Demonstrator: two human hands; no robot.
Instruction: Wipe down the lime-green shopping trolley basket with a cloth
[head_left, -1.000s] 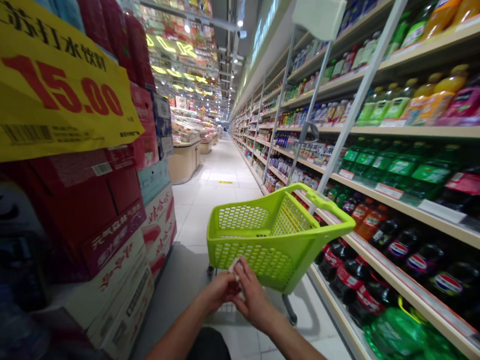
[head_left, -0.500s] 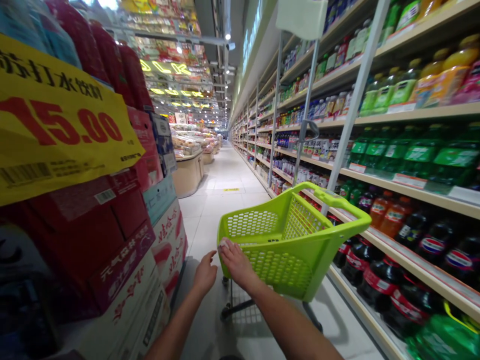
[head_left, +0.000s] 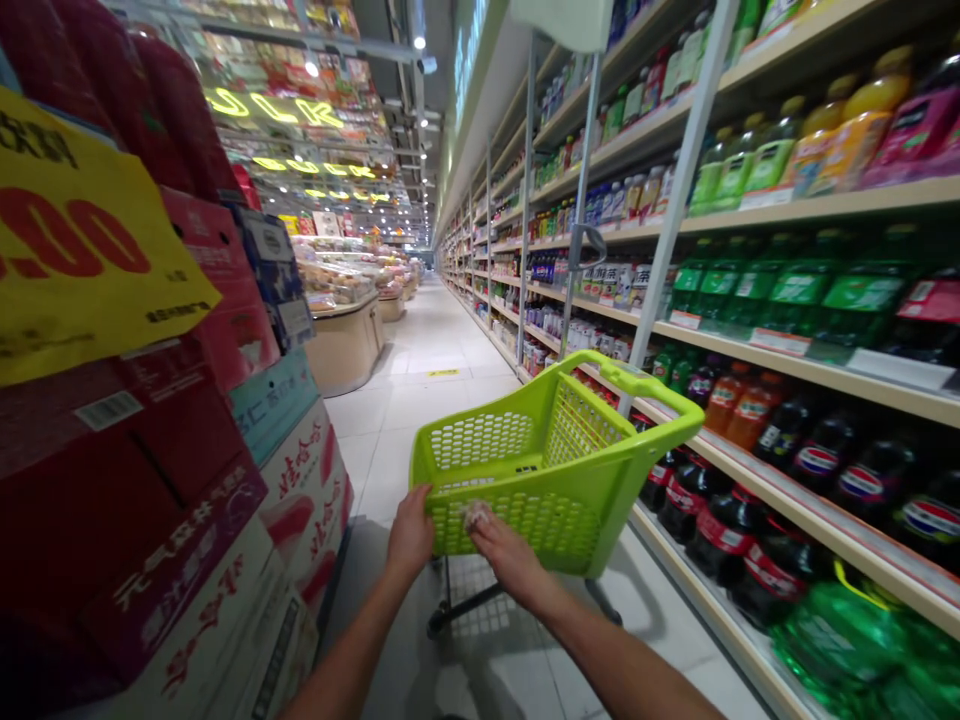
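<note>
Shopping cart of lime-green perforated plastic [head_left: 555, 520] stands on the pale tiled floor [head_left: 420, 350], between stacked red and white cardboard cartons [head_left: 300, 490] and long cream-edged shelves [head_left: 825, 382] of bottled drinks. Its side faces the person, which probably explains why both hands reach it easily. The bare left hand [head_left: 411, 530] grasps the near-left corner of the rim, fingers curled over, seemingly to keep the cart from rolling on its dark wheels [head_left: 439, 622]. The bare right hand [head_left: 510, 560] pinches a small crumpled whitish wad [head_left: 475, 515] at its fingertips, apparently so that it sits between fingers and side wall; whether it presses the plastic cannot be told
</note>
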